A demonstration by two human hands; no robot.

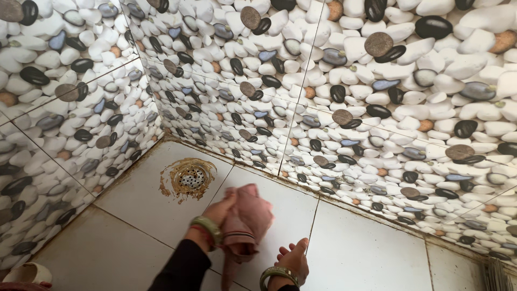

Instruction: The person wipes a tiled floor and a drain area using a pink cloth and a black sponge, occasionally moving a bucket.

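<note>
Glossy pebble-patterned wall tiles (377, 81) meet a pale tiled floor (366, 253). At eleven o'clock from the hands sits a rust-stained round metal floor drain (190, 177). The left hand (218, 211) grips a crumpled pink cloth (246, 221); the right hand (293, 258) seems loosely spread, holding nothing.

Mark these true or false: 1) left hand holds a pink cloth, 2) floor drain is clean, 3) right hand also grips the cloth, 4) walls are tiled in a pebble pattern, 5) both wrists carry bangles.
1) True: the left hand holds the pink cloth.
2) False: the floor drain is ringed with brown rust-like stain.
3) False: the right hand is apart from the cloth, fingers loosely curled, holding nothing.
4) True: the wall tiles show white, black and brown pebbles.
5) True: greenish bangles sit on both wrists.
</note>
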